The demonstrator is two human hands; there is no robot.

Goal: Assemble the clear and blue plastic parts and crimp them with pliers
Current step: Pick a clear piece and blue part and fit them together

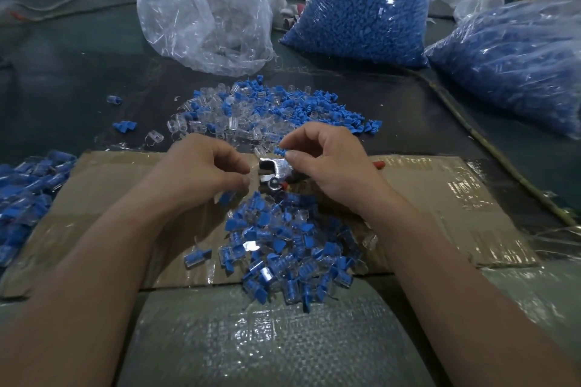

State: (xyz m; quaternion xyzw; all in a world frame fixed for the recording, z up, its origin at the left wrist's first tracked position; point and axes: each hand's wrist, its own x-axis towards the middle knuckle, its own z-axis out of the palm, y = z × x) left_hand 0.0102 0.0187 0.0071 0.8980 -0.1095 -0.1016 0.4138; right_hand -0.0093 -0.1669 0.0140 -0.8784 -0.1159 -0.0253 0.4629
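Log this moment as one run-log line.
right hand: pinches small blue plastic part | left hand: curled, contents unclear | silver metal pliers: under right hand

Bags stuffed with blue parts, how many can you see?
2. The upright bag stands at top centre, right of the clear bag; the slumped bag lies at the right edge. Others may be hidden off-frame.

A single wide-angle view, taken from the person's head, faces forward and steeply down along both forearms (94, 261). It sits close over the left hand (204, 166) and right hand (330, 163), which fall mid-frame, while the tabletop (78, 72) stretches away to the bags (361, 3) along the upper edge of the frame
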